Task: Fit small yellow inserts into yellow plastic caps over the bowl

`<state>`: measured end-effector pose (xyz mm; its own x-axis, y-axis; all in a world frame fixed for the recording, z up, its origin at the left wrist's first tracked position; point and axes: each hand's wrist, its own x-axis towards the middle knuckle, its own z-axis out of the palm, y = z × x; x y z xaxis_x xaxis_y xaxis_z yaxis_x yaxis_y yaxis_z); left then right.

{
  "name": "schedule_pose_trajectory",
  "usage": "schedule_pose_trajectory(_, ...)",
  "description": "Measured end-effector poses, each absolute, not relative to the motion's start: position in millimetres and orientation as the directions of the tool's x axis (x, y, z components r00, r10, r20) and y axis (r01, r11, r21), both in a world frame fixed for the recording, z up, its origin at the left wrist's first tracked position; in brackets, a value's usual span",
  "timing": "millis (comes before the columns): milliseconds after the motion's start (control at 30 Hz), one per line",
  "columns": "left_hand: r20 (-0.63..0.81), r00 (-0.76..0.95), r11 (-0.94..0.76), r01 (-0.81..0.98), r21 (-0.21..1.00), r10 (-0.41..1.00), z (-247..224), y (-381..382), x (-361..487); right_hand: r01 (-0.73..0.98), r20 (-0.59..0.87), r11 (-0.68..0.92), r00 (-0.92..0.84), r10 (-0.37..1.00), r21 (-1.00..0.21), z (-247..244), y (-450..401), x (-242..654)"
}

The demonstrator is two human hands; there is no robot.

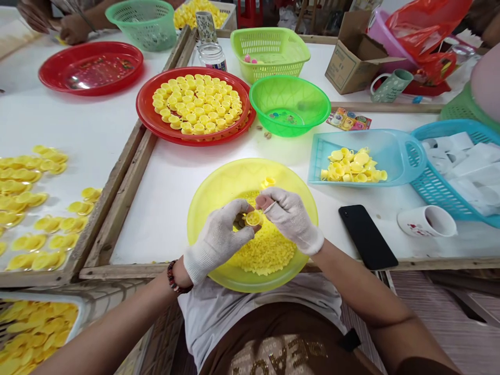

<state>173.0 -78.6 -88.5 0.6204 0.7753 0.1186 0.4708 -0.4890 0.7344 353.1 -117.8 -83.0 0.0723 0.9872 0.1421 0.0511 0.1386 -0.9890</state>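
Observation:
My left hand [222, 232], in a white glove with bare fingertips, pinches a small yellow plastic cup [254, 218], its opening facing me. Close by on the right, my gloved right hand [291, 216] has its thumb and fingers pressed together; what they hold, if anything, is too small to name. Both hands are above a yellow bowl [203, 192] at the table's front edge. Small yellow pellets [269, 255] lie in a heap inside it. Another yellow cup [267, 182] rests in the bowl, beyond my right hand.
Stacked red trays [144, 117] bear many yellow cups. Right of them are a green bowl [312, 104], a blue scoop-shaped basket [406, 151] with yellow parts, a black phone [367, 237] and a white mug [417, 223]. Wooden strips [125, 198] edge the table. A co-worker's hands [74, 28] are far left.

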Motion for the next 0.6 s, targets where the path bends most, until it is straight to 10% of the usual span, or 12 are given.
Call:
schedule_pose_trajectory(233,0.274,0.643,-0.635,0.434,0.64,0.715,-81,-79,160,-0.274,-0.075,-0.043,0.106,0.992,-0.961,-82,-120,351)
schedule_pose_trajectory(600,0.127,0.638,-0.503,0.454,0.736,0.76,-89,-83,166,0.317,0.24,0.257,-0.091,0.966,-0.913,-85,-120,344)
